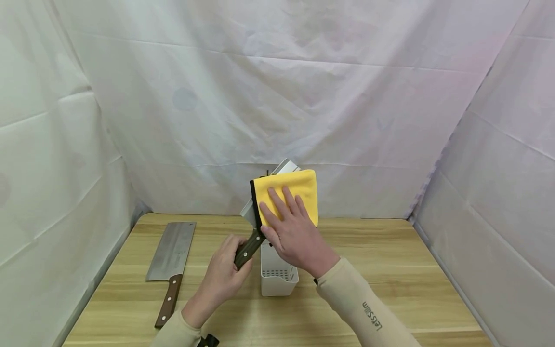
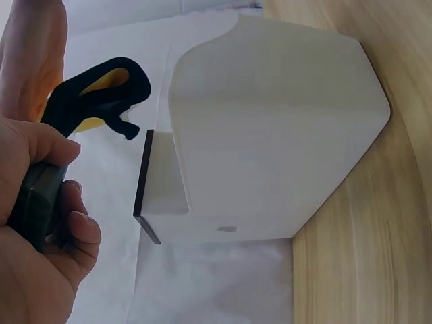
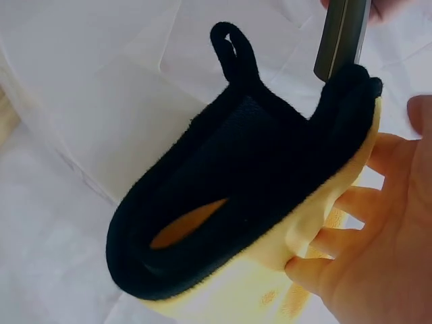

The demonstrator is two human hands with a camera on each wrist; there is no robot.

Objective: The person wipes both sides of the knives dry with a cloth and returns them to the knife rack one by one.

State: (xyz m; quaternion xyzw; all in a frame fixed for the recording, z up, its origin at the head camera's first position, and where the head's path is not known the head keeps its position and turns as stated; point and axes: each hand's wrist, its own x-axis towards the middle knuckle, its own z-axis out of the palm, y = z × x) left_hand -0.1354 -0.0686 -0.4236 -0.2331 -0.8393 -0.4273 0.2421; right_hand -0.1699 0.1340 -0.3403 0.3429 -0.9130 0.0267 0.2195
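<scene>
My left hand (image 1: 223, 272) grips the dark green riveted handle (image 1: 248, 250) of a knife, raised over the table. Its broad blade (image 1: 287, 166) slants up and to the right, largely hidden by a yellow cloth (image 1: 303, 180) with black edging. Spread flat on the cloth, my right hand (image 1: 299, 238) presses it against the blade with straight fingers. In the right wrist view the folded cloth (image 3: 297, 229) shows its black trim and a hanging loop, with the fingertips on its yellow side.
Below and behind the hands stands a white holder (image 1: 277, 286) with a slotted front compartment. A cleaver (image 1: 173, 250) with a brown handle lies on the left of the wooden table (image 1: 373, 270). White sheets (image 1: 277, 96) hang at the back and both sides.
</scene>
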